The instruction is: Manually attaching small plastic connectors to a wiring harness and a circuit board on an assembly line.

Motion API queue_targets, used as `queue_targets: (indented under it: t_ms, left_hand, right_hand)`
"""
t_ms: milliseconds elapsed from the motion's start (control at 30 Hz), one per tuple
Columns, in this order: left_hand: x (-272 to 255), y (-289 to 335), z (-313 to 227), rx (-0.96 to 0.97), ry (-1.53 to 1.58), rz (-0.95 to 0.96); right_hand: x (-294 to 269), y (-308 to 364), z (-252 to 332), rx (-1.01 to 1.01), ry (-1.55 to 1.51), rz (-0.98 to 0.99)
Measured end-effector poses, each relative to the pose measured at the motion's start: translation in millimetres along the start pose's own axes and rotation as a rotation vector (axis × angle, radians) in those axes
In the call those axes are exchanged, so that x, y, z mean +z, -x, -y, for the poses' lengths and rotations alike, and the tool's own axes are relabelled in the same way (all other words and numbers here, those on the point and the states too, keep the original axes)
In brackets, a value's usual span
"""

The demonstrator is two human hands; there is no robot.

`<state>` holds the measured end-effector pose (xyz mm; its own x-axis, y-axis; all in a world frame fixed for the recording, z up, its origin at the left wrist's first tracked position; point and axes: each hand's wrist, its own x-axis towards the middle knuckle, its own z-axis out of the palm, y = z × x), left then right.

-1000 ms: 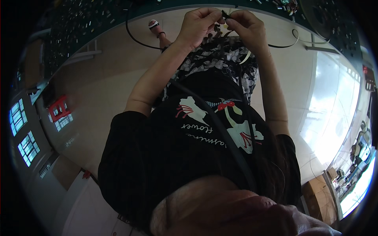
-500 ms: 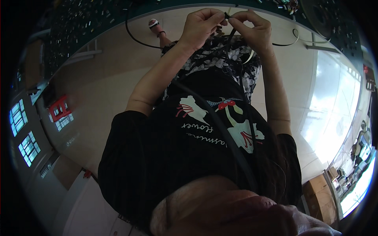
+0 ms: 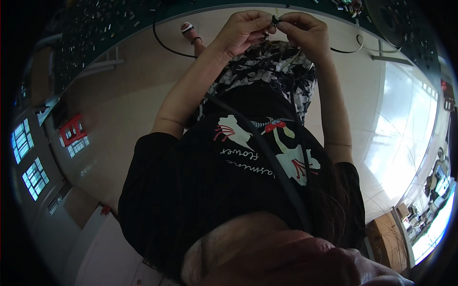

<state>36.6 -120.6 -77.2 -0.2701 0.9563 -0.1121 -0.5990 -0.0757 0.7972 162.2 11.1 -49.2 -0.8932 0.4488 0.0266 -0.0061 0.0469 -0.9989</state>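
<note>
Here at the top centre of the frame, the left hand (image 3: pixel 243 32) has thumb and finger pinched on a small dark piece (image 3: pixel 275 21), and the right hand (image 3: pixel 307 35) meets it from the other side, its fingertips closed on the same piece! It's up in the air above the floral cloth (image 3: pixel 261 74) over the lap, just below the edge of the green counter (image 3: pixel 210 4). Look upper left: shiny bits (image 3: pixel 125 13) lie scattered across that counter, while a dark cable (image 3: pixel 165 46) curves down nearby.
</note>
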Motion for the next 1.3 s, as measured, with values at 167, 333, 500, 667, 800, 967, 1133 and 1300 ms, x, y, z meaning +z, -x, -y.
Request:
queue_targets:
  t_ms: [167,333,500,667,800,967,1133,1300]
  left_hand:
    - [-1.1,2.7,-1.2,-0.084,0.007,0.074]
    - [-10.6,-4.3,-7.3,-0.253,0.033,0.26]
    - [-18.8,-5.3,-4.6,-0.304,0.163,0.36]
    - [-24.2,-10.8,7.8,-0.339,0.287,0.419]
    - [-9.3,-5.1,2.0,-0.28,0.132,0.193]
    - [15.0,4.5,-3.3,-0.003,-0.262,-0.152]
    - [27.2,13.0,-9.4,0.191,-0.507,-0.153]
    - [22.4,13.1,-9.9,0.138,-0.531,-0.188]
  right_hand:
    - [-3.5,3.5,6.3,0.009,-0.056,0.072]
    - [-7.2,4.9,7.8,-0.052,0.014,0.165]
    - [-3.6,4.8,14.7,-0.033,-0.026,0.236]
    - [-6.3,3.3,3.5,-0.144,0.012,0.198]
    - [-5.1,1.0,3.3,-0.162,0.049,0.172]
    - [-1.6,2.7,10.0,-0.063,0.178,0.016]
    - [-1.6,1.9,14.5,0.007,0.171,0.025]
    - [1.5,2.4,17.2,-0.038,0.152,0.065]
